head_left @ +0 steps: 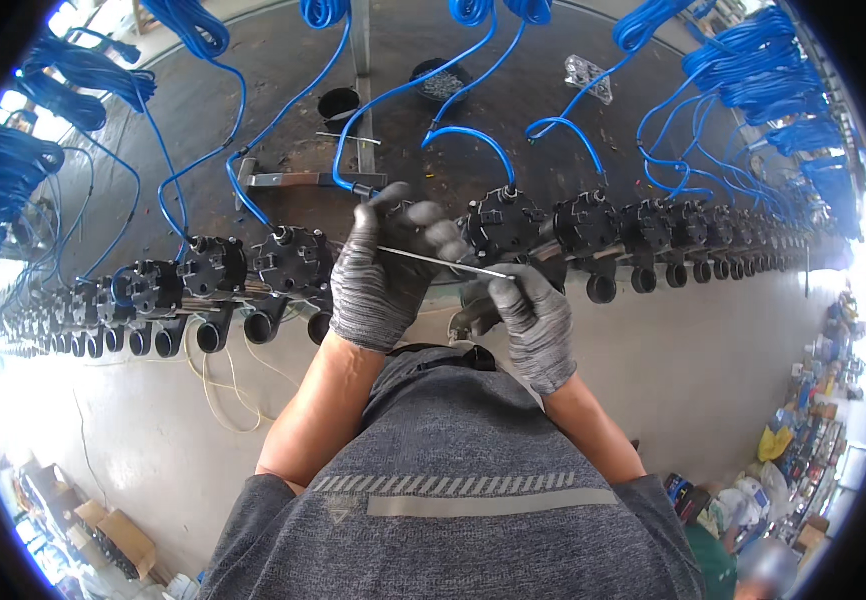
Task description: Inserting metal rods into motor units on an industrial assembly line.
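Observation:
Both my hands wear grey knit gloves with darker palms. My left hand is curled around a black housing that it mostly hides; the end of a blue cable runs in beside its thumb and fingertips. In my right hand, thumb and fingers pinch one end of a thin silver rod. The rod slants up to the left, and its far end lies across the palm side of my left hand. Just to the right stands another round black housing with a blue cable in its top.
Black housings with open pipe ends line the bench edge to both sides, and coiled blue cables hang around. On the dark bench lie a hammer, a black bowl of small metal parts and a dark cup.

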